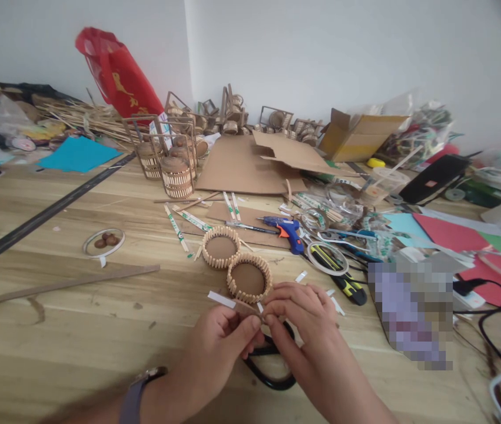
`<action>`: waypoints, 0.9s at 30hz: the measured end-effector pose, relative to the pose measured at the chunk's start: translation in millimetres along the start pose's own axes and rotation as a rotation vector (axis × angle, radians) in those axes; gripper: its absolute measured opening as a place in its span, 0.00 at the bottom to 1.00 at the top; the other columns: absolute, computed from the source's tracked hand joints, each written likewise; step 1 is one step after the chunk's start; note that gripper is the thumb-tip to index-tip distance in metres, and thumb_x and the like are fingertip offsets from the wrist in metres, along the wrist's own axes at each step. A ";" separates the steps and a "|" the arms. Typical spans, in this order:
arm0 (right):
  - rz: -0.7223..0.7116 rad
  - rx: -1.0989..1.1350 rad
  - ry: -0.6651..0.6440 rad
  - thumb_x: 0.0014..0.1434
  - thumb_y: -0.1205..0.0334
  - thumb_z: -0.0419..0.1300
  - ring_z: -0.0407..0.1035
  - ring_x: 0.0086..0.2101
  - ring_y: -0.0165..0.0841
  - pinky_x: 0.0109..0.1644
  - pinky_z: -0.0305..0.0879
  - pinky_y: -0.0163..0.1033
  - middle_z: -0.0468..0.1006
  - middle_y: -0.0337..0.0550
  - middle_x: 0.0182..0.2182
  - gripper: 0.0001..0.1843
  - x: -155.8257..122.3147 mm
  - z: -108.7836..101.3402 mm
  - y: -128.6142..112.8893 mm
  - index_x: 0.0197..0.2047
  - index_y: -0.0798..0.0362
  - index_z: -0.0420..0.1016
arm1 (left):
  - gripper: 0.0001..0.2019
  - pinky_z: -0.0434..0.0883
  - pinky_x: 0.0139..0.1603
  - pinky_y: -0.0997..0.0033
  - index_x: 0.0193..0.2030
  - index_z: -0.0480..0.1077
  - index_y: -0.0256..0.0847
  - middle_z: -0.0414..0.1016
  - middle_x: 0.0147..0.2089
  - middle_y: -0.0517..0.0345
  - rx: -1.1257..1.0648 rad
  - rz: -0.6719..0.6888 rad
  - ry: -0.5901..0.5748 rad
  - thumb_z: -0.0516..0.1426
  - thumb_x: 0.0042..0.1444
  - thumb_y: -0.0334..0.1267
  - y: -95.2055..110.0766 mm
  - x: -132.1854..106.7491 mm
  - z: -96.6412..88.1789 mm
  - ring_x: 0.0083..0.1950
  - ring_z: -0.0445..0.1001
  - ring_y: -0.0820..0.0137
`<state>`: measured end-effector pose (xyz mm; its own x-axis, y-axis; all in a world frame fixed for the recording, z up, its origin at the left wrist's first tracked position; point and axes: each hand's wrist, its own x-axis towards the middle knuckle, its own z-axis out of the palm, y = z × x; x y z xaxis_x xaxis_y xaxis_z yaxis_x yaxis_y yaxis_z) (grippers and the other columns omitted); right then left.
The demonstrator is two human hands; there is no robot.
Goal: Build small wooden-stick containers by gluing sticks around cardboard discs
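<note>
My left hand [226,335] is closed on a small brown strip [245,308], pinched between thumb and fingers. A white strip of paper or tape [221,299] sticks out above its fingers. My right hand [305,318] pinches the strip's other end, its fingertips meeting the left thumb. Below the hands lie scissors [276,383] with black handles; their blades are hidden. Just beyond the fingers stand two round trays, a nearer one [250,259] and a farther one [221,231], each walled with short wooden sticks around a brown base.
A blue glue gun [292,232], a yellow-black utility knife [338,274] and tape rolls [327,258] lie to the right. A long brown strip [73,284] lies left. Stick baskets [177,176] and cardboard [241,165] stand behind; a phone-like object [409,318] is blurred.
</note>
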<state>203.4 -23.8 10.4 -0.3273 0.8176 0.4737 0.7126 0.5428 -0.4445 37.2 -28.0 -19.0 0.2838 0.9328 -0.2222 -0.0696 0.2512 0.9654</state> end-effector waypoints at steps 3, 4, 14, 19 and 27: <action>-0.014 0.002 -0.009 0.62 0.67 0.57 0.73 0.42 0.36 0.54 0.52 0.46 0.81 0.36 0.36 0.07 -0.9 -1.2 -0.1 0.35 0.45 0.74 | 0.18 0.57 0.26 0.74 0.24 0.67 0.40 0.62 0.21 0.64 0.018 -0.009 0.011 0.58 0.55 0.52 -0.9 0.2 -0.4 0.24 0.59 0.73; -0.031 -0.014 -0.009 0.62 0.66 0.59 0.73 0.43 0.36 0.55 0.51 0.46 0.81 0.35 0.36 0.06 -1.2 -1.6 -0.5 0.36 0.44 0.75 | 0.19 0.57 0.25 0.74 0.23 0.67 0.40 0.62 0.21 0.64 0.021 -0.009 0.014 0.58 0.55 0.53 -0.6 0.2 -0.4 0.24 0.59 0.73; -0.015 -0.067 0.204 0.62 0.67 0.57 0.73 0.38 0.36 0.54 0.47 0.47 0.79 0.34 0.28 0.11 0.5 4.1 -16.4 0.28 0.46 0.73 | 0.19 0.56 0.24 0.73 0.20 0.63 0.41 0.61 0.19 0.65 0.052 -0.061 0.056 0.60 0.51 0.51 1.0 -1.1 3.0 0.22 0.58 0.74; 0.018 -0.039 0.270 0.61 0.67 0.56 0.71 0.35 0.35 0.49 0.52 0.45 0.78 0.36 0.29 0.09 2.8 2.4 -15.1 0.29 0.47 0.71 | 0.17 0.59 0.25 0.74 0.23 0.69 0.39 0.68 0.21 0.62 -0.146 -0.025 0.045 0.63 0.50 0.50 1.5 2.7 2.1 0.23 0.61 0.75; 0.204 -0.334 0.367 0.64 0.58 0.51 0.73 0.36 0.42 0.49 0.55 0.50 0.79 0.43 0.32 0.09 6.5 -28.6 40.5 0.33 0.48 0.68 | 0.21 0.59 0.24 0.76 0.21 0.68 0.38 0.71 0.22 0.61 -0.406 -0.073 0.151 0.69 0.40 0.52 11.7 8.9 -6.0 0.21 0.62 0.78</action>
<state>247.9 -2.0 17.2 0.0348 0.7466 0.6644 0.9173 0.2400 -0.3178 33.2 -15.3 -10.5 0.1608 0.9284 -0.3350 -0.4335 0.3713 0.8211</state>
